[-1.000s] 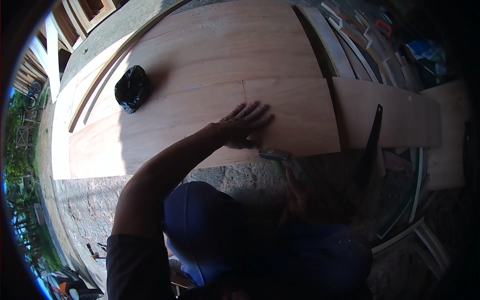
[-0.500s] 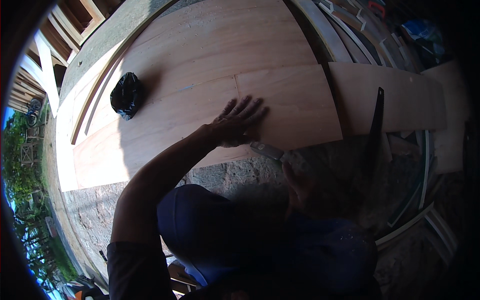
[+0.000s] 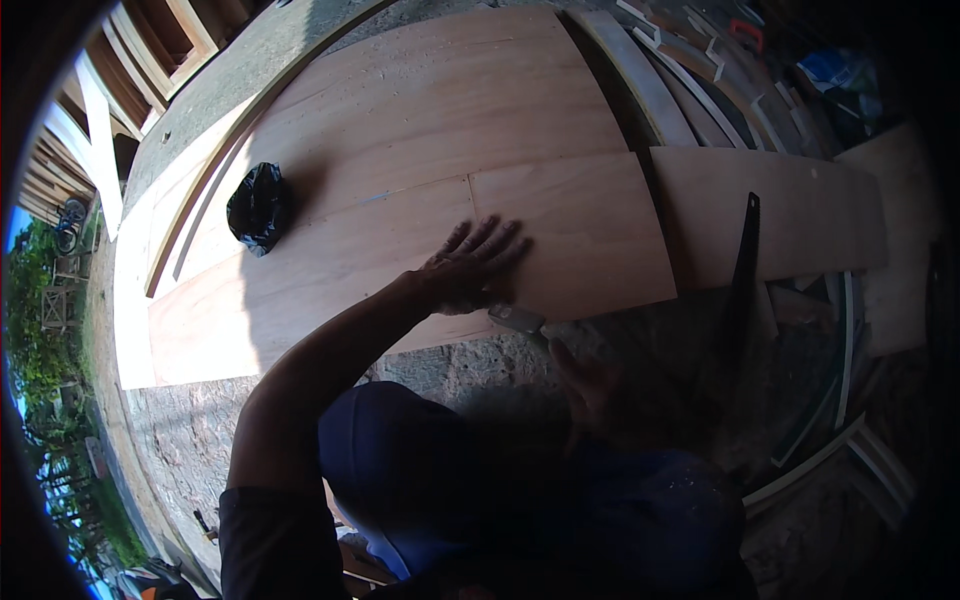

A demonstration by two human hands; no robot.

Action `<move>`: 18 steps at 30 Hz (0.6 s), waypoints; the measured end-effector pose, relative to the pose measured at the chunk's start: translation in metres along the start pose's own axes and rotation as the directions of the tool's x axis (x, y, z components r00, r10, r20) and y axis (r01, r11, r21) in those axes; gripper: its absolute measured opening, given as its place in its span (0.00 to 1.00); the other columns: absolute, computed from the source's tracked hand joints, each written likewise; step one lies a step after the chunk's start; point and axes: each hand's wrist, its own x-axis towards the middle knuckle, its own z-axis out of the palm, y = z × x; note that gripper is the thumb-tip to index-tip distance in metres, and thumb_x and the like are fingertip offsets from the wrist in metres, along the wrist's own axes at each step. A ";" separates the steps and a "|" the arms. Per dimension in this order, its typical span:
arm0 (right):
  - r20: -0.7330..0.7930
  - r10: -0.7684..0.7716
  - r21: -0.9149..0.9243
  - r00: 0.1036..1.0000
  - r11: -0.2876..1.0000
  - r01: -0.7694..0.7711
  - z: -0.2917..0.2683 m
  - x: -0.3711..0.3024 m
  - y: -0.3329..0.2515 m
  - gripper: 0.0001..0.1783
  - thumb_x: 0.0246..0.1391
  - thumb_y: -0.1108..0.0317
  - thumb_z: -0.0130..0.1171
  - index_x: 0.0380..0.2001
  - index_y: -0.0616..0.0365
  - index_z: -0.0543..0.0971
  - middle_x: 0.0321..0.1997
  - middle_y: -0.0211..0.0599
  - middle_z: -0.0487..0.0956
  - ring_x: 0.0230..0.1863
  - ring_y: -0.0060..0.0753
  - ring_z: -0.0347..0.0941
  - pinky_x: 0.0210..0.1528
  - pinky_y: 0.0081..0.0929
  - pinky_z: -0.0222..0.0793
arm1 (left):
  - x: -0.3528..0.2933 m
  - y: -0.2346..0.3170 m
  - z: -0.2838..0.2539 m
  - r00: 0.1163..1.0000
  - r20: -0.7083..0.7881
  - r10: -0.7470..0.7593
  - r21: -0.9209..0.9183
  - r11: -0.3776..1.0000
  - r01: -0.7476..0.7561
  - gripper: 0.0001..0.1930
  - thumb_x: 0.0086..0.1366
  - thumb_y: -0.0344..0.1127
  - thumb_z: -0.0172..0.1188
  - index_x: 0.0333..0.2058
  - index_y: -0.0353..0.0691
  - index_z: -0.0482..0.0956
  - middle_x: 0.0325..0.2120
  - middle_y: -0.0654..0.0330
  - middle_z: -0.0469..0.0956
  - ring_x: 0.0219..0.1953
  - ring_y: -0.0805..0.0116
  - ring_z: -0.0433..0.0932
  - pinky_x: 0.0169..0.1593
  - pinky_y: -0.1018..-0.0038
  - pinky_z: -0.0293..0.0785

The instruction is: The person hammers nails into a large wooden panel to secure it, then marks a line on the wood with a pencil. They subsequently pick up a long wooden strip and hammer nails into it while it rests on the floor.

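Observation:
My left hand point(image 3: 468, 267) lies flat on a pale plywood sheet point(image 3: 380, 260), fingers spread toward its far right and thumb near the sheet's close edge. In shadow just right of it, my right hand point(image 3: 588, 385) is closed around the handle of what looks like a hammer. The grey head of this hammer point(image 3: 516, 320) is at the near edge of the plywood, just below my left hand; whether it touches the wood I cannot tell. A seam between sheets runs just beyond my left fingertips. My right fingers are mostly dark.
A black plastic bag point(image 3: 257, 209) sits on the plywood at left, near a long wooden strip point(image 3: 215, 160). At right, a handsaw point(image 3: 746, 255) lies across a smaller board point(image 3: 800, 200). Offcuts point(image 3: 690, 60) are piled at far right. Rough ground point(image 3: 470, 370) lies between me and the sheets.
The whole scene sits slightly lower in the picture as the view shifts. The hammer head has moved a little left relative to the plywood. My left hand stays flat on the sheet.

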 end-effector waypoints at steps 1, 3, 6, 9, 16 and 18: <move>-0.126 -0.110 -0.005 0.986 0.994 0.110 0.001 -0.004 0.000 0.46 0.50 0.79 0.60 0.73 0.53 0.58 0.28 0.44 0.75 0.25 0.44 0.76 0.27 0.40 0.75 | -0.001 -0.001 0.000 1.000 -0.013 0.009 -0.004 1.000 -0.009 0.49 0.66 0.62 0.56 0.75 0.57 0.35 0.76 0.53 0.32 0.76 0.46 0.29 0.75 0.44 0.30; -0.068 -0.064 -0.022 0.996 0.998 0.062 0.002 -0.005 0.000 0.45 0.50 0.80 0.60 0.73 0.51 0.59 0.27 0.43 0.75 0.24 0.44 0.76 0.26 0.40 0.74 | 0.001 -0.005 -0.001 0.998 -0.047 0.032 -0.011 0.999 -0.032 0.49 0.67 0.61 0.56 0.75 0.57 0.36 0.76 0.52 0.32 0.76 0.46 0.29 0.75 0.44 0.30; 0.243 0.198 -0.078 0.950 0.980 -0.184 0.001 0.002 0.000 0.45 0.50 0.80 0.60 0.72 0.51 0.60 0.26 0.42 0.74 0.23 0.43 0.75 0.25 0.39 0.74 | -0.004 -0.007 0.003 1.000 -0.004 0.020 -0.003 1.000 -0.020 0.47 0.68 0.61 0.54 0.75 0.55 0.36 0.76 0.52 0.33 0.76 0.45 0.29 0.75 0.44 0.31; 0.071 0.003 -0.032 0.997 0.999 -0.001 -0.002 0.002 -0.005 0.45 0.50 0.80 0.60 0.73 0.50 0.60 0.25 0.42 0.74 0.22 0.43 0.75 0.24 0.39 0.74 | -0.002 -0.004 0.005 0.999 0.007 0.033 0.012 0.999 -0.033 0.46 0.69 0.61 0.52 0.75 0.54 0.37 0.76 0.52 0.33 0.76 0.44 0.29 0.75 0.43 0.31; 0.159 0.069 -0.164 0.985 0.985 -0.043 0.000 0.000 -0.001 0.43 0.51 0.77 0.59 0.72 0.46 0.63 0.29 0.45 0.76 0.23 0.39 0.75 0.25 0.39 0.77 | 0.000 -0.004 0.001 1.000 -0.005 0.025 0.031 0.999 -0.025 0.43 0.72 0.60 0.48 0.75 0.52 0.39 0.76 0.53 0.33 0.77 0.48 0.29 0.76 0.48 0.32; 0.140 0.064 -0.173 0.988 0.984 -0.039 0.003 -0.006 0.001 0.41 0.52 0.77 0.58 0.71 0.46 0.64 0.29 0.44 0.76 0.25 0.41 0.75 0.27 0.38 0.76 | 0.001 -0.006 0.003 0.998 -0.052 0.046 0.050 0.998 -0.043 0.42 0.72 0.60 0.47 0.75 0.52 0.39 0.76 0.53 0.34 0.77 0.49 0.30 0.76 0.47 0.32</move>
